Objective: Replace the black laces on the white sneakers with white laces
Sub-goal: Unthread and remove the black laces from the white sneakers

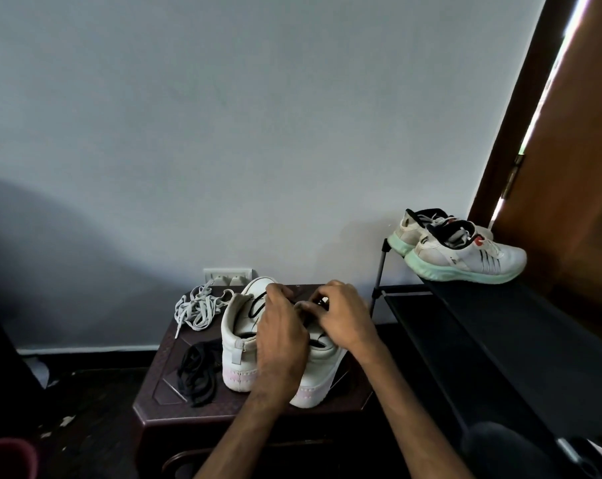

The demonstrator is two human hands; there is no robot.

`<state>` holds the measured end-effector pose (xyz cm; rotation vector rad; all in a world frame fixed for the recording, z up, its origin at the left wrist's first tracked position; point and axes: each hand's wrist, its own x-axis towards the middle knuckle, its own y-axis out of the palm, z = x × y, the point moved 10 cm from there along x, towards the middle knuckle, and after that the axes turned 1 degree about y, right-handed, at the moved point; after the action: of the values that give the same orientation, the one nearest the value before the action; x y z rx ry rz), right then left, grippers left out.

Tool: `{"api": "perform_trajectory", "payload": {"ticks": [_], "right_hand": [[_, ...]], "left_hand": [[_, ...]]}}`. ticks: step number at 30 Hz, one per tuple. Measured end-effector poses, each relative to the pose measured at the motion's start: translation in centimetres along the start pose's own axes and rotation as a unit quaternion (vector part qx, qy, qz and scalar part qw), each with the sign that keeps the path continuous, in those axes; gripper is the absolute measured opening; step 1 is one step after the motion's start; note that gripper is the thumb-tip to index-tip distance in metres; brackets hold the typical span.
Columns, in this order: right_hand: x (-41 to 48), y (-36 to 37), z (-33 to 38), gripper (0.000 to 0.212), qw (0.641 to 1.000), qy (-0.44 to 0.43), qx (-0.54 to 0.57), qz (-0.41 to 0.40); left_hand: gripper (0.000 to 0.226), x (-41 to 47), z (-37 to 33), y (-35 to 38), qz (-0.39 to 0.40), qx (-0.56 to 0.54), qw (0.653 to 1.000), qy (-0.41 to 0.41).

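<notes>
Left hand (280, 340) and right hand (342, 316): my fingers pinch the black lace (257, 307) on the white sneakers (239, 354), mid-table (163, 388). White laces (197, 311) lie at the far-left corner.

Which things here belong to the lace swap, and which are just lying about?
Job: sneakers, threaded lace, white laces, loose black laces, left hand, right hand.
Lying about: green-soled shoes, rack, socket, door.
</notes>
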<state>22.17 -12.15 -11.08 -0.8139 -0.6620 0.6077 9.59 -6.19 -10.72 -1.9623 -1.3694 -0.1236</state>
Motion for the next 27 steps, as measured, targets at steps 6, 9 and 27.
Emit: {"api": "perform_trajectory", "payload": {"ticks": [6, 9, 27], "right_hand": [[-0.6, -5.1, -2.4, 0.021, 0.912, 0.062, 0.406, -0.008], [-1.4, -8.2, -5.8, 0.017, 0.893, 0.105, 0.435, -0.042], [-0.8, -8.2, -0.2, 0.022, 0.967, 0.003, 0.199, -0.159]], "left_hand": [[0.030, -0.1, -0.1, 0.0, 0.007, -0.001, 1.000, 0.006], [0.031, -0.2, 0.1, -0.1, 0.005, -0.003, 1.000, -0.002], [0.031, -0.2, 0.2, -0.2, -0.002, 0.006, 1.000, -0.005]]}}
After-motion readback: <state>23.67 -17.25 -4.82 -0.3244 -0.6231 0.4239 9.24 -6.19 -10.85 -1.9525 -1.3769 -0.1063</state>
